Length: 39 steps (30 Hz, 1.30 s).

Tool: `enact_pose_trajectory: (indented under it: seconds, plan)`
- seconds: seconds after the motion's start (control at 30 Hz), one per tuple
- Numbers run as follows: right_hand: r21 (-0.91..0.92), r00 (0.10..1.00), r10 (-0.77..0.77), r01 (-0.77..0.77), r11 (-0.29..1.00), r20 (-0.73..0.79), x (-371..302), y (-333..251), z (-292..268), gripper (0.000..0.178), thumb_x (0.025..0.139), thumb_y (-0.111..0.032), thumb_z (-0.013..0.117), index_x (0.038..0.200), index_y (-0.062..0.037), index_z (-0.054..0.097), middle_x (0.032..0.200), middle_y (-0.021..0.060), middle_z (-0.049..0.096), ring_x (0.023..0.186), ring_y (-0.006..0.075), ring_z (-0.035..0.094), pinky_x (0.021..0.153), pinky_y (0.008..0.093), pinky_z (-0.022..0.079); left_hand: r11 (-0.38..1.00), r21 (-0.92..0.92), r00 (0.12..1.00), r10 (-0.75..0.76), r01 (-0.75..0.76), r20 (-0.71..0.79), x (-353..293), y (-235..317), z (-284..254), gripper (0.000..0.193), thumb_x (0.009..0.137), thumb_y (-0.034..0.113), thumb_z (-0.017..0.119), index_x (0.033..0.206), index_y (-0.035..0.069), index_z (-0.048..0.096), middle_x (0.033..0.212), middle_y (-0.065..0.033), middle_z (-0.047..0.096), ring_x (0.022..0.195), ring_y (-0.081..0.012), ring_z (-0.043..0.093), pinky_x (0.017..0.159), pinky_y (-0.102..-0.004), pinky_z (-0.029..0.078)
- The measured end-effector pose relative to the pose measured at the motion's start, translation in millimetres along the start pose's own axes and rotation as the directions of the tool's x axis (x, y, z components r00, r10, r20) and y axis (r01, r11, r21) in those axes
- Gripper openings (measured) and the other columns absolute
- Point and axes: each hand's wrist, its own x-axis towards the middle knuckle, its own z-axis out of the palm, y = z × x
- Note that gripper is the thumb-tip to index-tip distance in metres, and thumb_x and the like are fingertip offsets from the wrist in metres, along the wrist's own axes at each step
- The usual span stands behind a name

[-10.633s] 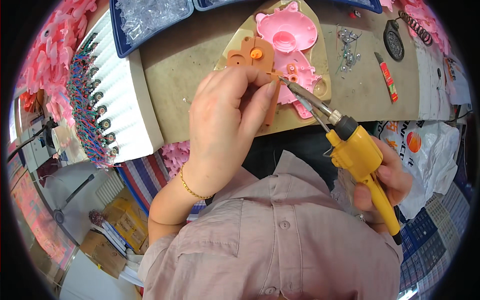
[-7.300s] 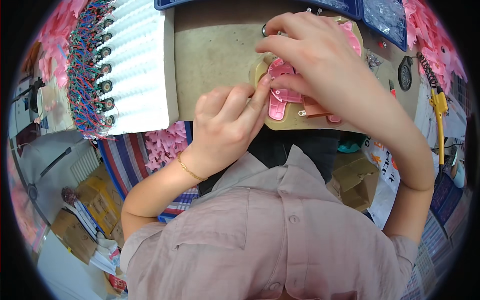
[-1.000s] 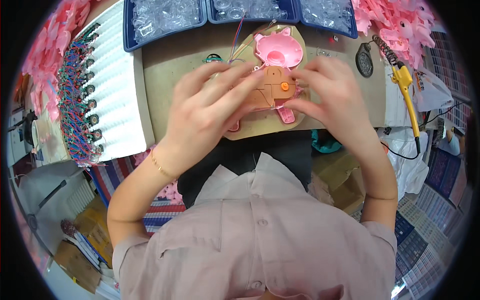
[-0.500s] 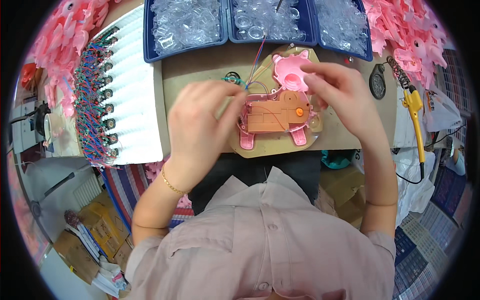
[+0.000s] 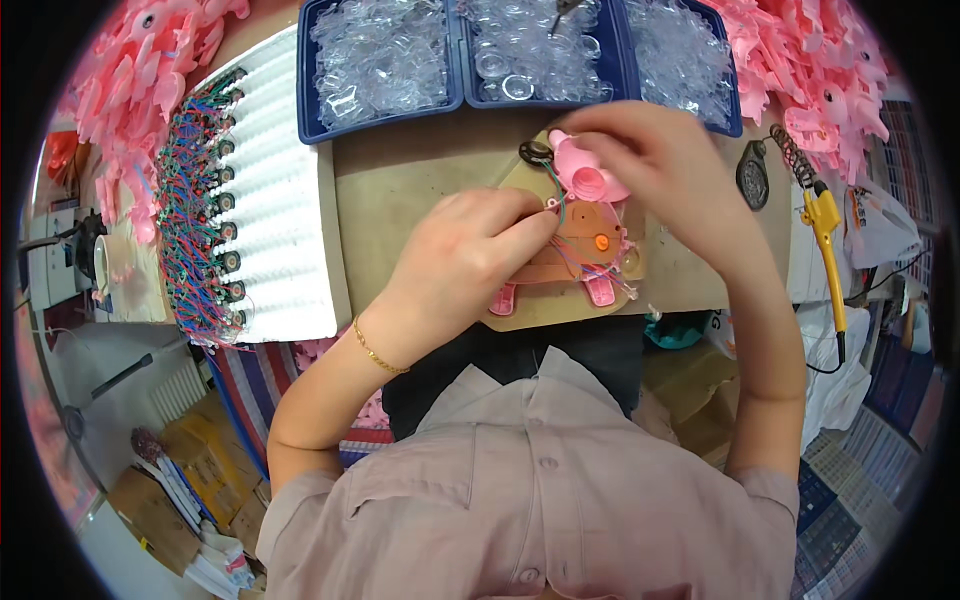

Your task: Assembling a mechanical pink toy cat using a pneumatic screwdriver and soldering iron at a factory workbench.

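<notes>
An open pink toy shell (image 5: pixel 588 176) lies on a tan board in front of me, its two legs toward me. An orange-brown gear housing (image 5: pixel 575 226) with an orange knob (image 5: pixel 601 242) sits in its body. My left hand (image 5: pixel 470 240) is closed at the left side of the shell, thumb and forefinger pinching thin coloured wires (image 5: pixel 561 190). These lead up to a round black speaker (image 5: pixel 536 152) beside the shell's head. More thin wires (image 5: pixel 590 268) trail over the housing to the lower right. My right hand (image 5: pixel 640 155) hovers over the head part, its fingers blurred and partly hidden.
Blue bins (image 5: pixel 330 128) of clear plastic parts stand at the back. On the left, a white ribbed foam tray (image 5: pixel 290 220) carries several wired speakers. Pink shells (image 5: pixel 830 70) are heaped at both far corners. A yellow soldering iron (image 5: pixel 828 240) hangs in a coil holder at the right.
My left hand has moved right over the housing. The speaker has shifted right, next to the shell's head. Wires now trail to the lower right. My right hand has moved up and left over the head.
</notes>
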Motion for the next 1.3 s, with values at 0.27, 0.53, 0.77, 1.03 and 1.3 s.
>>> enact_pose_trajectory:
  seconds: [0.27, 0.53, 0.77, 1.03, 1.3]
  plan:
    - [-0.229, 0.994, -0.078, 0.095, 0.969, 0.082, 11.4, 9.8, 16.3, 0.024, 0.079, -0.018, 0.065, 0.096, -0.0014, 0.064, 0.083, 0.0105, 0.058, 0.079, 0.0245, 0.059, 0.071, 0.0345, 0.047, 0.959, -0.205, 0.980, -0.200, 0.196, 0.003, 9.5, 3.7, -1.6, 0.015, 0.078, 0.008, 0.066, 0.093, 0.006, 0.065, 0.086, -0.0084, 0.061, 0.077, -0.0277, 0.061, 0.067, -0.0349, 0.049]
    - [-0.200, 0.995, -0.036, 0.015, 0.980, -0.098, -32.2, 36.8, 25.6, 0.019, 0.079, -0.012, 0.070, 0.094, -0.0018, 0.063, 0.087, 0.0102, 0.060, 0.075, 0.0247, 0.058, 0.067, 0.0330, 0.048, 0.793, -0.381, 0.879, -0.414, 0.476, 0.235, 16.7, -5.2, -10.6, 0.014, 0.083, 0.011, 0.067, 0.092, 0.002, 0.069, 0.081, -0.0090, 0.060, 0.069, -0.0202, 0.060, 0.064, -0.0299, 0.048]
    - [-0.312, 0.926, -0.372, 0.374, 0.873, 0.069, -22.4, 46.7, 14.4, 0.017, 0.076, -0.006, 0.065, 0.093, -0.0025, 0.063, 0.087, 0.0106, 0.060, 0.079, 0.0298, 0.059, 0.072, 0.0377, 0.048, 0.701, -0.403, 0.806, -0.545, 0.588, 0.229, 15.5, 3.4, -11.1, 0.016, 0.083, 0.013, 0.068, 0.093, 0.002, 0.070, 0.080, -0.0087, 0.060, 0.066, -0.0185, 0.060, 0.062, -0.0295, 0.047]
    - [-0.227, 0.962, -0.213, 0.248, 0.942, 0.171, -10.7, 30.2, 6.6, 0.010, 0.077, -0.007, 0.063, 0.082, -0.0002, 0.057, 0.078, 0.0119, 0.058, 0.077, 0.0318, 0.058, 0.069, 0.0386, 0.047, 0.727, -0.412, 0.835, -0.476, 0.550, 0.275, 15.1, 3.3, -11.6, 0.017, 0.085, 0.010, 0.067, 0.097, -0.002, 0.068, 0.080, -0.0033, 0.063, 0.069, -0.0100, 0.058, 0.063, -0.0231, 0.047]
    - [0.118, 0.990, -0.124, 0.116, 0.986, 0.066, -29.7, 40.5, 6.8, 0.015, 0.086, -0.010, 0.059, 0.097, -0.0008, 0.063, 0.081, 0.0117, 0.062, 0.073, 0.0252, 0.060, 0.064, 0.0335, 0.046, 0.463, -0.568, 0.726, -0.531, 0.680, 0.436, 15.6, -10.2, -11.0, 0.021, 0.088, 0.013, 0.065, 0.101, -0.003, 0.066, 0.077, -0.0015, 0.065, 0.069, -0.0053, 0.058, 0.062, -0.0212, 0.048]
